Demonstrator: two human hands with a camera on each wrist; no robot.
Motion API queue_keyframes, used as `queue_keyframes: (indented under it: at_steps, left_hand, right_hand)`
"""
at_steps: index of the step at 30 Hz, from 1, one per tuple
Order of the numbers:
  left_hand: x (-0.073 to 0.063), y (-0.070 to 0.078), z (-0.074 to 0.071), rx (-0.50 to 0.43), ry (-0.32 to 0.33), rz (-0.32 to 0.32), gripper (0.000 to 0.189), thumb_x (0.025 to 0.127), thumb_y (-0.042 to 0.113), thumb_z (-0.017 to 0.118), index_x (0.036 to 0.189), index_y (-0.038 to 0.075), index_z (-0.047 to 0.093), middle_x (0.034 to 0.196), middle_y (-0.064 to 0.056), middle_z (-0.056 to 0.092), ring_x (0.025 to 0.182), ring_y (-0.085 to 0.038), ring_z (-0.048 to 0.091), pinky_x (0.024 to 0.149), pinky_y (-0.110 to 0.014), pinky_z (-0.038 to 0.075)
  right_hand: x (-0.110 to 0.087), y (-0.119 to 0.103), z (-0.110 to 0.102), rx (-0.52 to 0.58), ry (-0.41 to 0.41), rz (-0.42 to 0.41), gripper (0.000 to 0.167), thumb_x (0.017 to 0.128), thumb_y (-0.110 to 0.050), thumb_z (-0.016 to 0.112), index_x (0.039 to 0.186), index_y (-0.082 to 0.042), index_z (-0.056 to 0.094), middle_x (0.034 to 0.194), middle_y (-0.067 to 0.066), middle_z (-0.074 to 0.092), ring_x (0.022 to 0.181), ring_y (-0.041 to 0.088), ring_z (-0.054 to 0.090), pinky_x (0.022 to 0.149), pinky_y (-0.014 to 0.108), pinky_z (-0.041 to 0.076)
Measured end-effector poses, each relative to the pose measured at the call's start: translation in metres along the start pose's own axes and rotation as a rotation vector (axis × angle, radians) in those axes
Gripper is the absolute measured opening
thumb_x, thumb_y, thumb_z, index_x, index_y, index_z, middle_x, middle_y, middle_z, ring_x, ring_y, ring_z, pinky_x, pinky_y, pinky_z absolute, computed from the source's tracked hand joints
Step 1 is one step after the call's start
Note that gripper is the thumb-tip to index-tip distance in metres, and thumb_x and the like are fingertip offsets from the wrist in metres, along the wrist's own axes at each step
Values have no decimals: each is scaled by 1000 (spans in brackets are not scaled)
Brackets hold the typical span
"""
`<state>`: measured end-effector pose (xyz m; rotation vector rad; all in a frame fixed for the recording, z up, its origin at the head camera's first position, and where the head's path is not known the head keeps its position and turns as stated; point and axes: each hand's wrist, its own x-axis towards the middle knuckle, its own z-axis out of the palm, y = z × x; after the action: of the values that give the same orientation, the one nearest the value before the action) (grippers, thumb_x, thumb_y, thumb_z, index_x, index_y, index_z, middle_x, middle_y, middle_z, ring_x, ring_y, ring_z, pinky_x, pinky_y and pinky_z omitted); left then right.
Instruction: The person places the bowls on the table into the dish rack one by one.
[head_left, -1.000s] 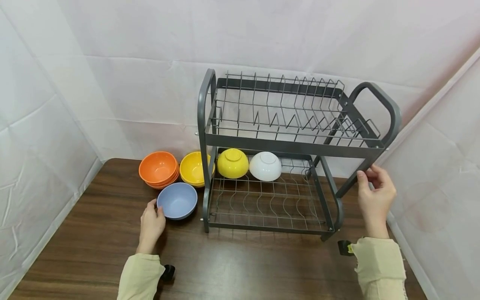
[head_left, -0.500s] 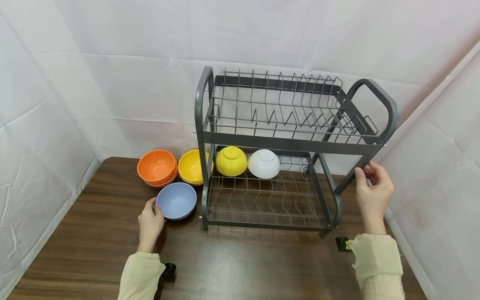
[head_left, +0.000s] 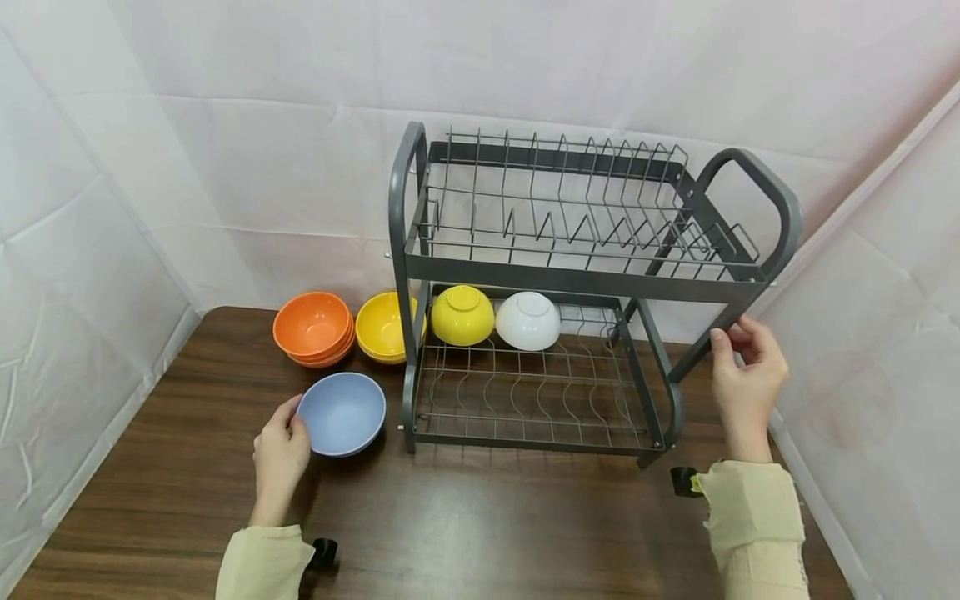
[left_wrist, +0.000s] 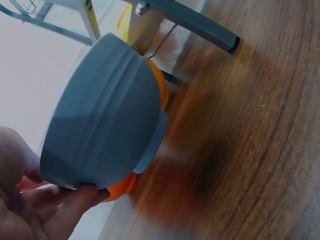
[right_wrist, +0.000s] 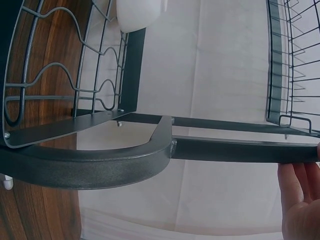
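My left hand (head_left: 279, 460) pinches the left rim of a blue bowl (head_left: 342, 414), thumb inside and fingers on its outer wall. In the left wrist view the bowl's ribbed side and foot ring show, and it appears raised slightly off the table. My right hand (head_left: 747, 385) grips the right upright of a dark grey two-tier dish rack (head_left: 585, 278) between thumb and fingers. On the rack's lower tier, an upside-down yellow bowl (head_left: 462, 316) and an upside-down white bowl (head_left: 528, 321) sit side by side at the back left.
Stacked orange bowls (head_left: 312, 327) stand behind the blue bowl, with yellow bowls (head_left: 381, 329) beside them, partly behind the rack's left post. The upper tier has wire slots. Behind the brown wooden table (head_left: 480, 525) hangs a white cloth (head_left: 247, 167).
The blue bowl has come toward me and slightly left in my left hand, away from the stacked bowls. My right hand keeps its hold on the rack.
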<state>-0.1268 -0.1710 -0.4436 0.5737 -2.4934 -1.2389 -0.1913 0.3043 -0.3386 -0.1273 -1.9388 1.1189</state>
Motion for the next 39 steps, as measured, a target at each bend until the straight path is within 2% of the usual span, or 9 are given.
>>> queue_keyframes:
  at_steps: [8, 15, 23, 28, 30, 32, 35, 39]
  left_hand:
    - [-20, 6, -13, 22, -28, 26, 35, 89, 7, 38, 117, 1, 59, 108, -24, 61, 77, -31, 54, 60, -39, 40]
    - [-41, 8, -20, 31, -46, 85, 32, 87, 5, 43, 112, 3, 63, 100, -22, 64, 74, -29, 56, 61, -40, 42]
    - [-65, 16, -14, 3, -97, 159, 28, 86, 2, 50, 109, 5, 66, 93, -18, 67, 66, -18, 54, 58, -34, 43]
    - [-74, 21, -7, -18, -142, 186, 27, 85, 2, 51, 107, 5, 67, 87, -14, 68, 64, -11, 53, 55, -28, 43]
    - [-77, 23, -3, -35, -162, 191, 27, 85, 2, 51, 107, 5, 67, 86, -13, 68, 63, -9, 53, 55, -27, 43]
    - [-80, 25, 1, -50, -176, 192, 27, 85, 2, 52, 107, 6, 67, 87, -12, 69, 64, -7, 54, 56, -26, 45]
    - [-83, 29, 7, -71, -205, 191, 27, 85, 2, 53, 107, 7, 67, 88, -12, 69, 64, -6, 55, 57, -24, 46]
    - [-85, 36, 13, -91, -247, 199, 27, 85, 2, 53, 107, 7, 67, 90, -11, 69, 62, -4, 54, 56, -23, 44]
  right_hand:
    - [2, 0, 1, 18, 6, -6, 24, 81, 2, 61, 102, 13, 60, 74, -22, 50, 66, -8, 50, 63, 9, 40]
    - [1, -1, 2, 8, 7, 5, 24, 81, 1, 61, 103, 12, 60, 75, -22, 49, 67, -8, 50, 63, 9, 40]
    - [0, 2, 3, 5, 24, 36, 25, 81, 0, 62, 103, 11, 61, 75, -21, 49, 67, -7, 50, 61, 9, 40]
    - [-3, -4, 3, -46, 6, 61, 24, 82, -1, 61, 105, 8, 62, 77, -21, 49, 70, -9, 50, 62, 8, 39]
    - [-4, -9, 1, -92, -20, 73, 27, 83, -2, 59, 109, 5, 61, 82, -16, 52, 74, -10, 51, 63, 6, 39]
    - [-8, -14, -1, -150, -60, 67, 32, 84, -3, 59, 116, 1, 59, 91, -6, 58, 82, -7, 53, 67, 6, 42]
    - [-19, -24, -6, -208, -110, 7, 44, 83, -2, 60, 126, -2, 51, 108, 13, 58, 96, 7, 53, 79, 9, 42]
    - [-46, -40, -10, -159, -123, -219, 52, 75, 9, 64, 125, 3, 51, 115, 26, 53, 103, 32, 49, 93, 16, 36]
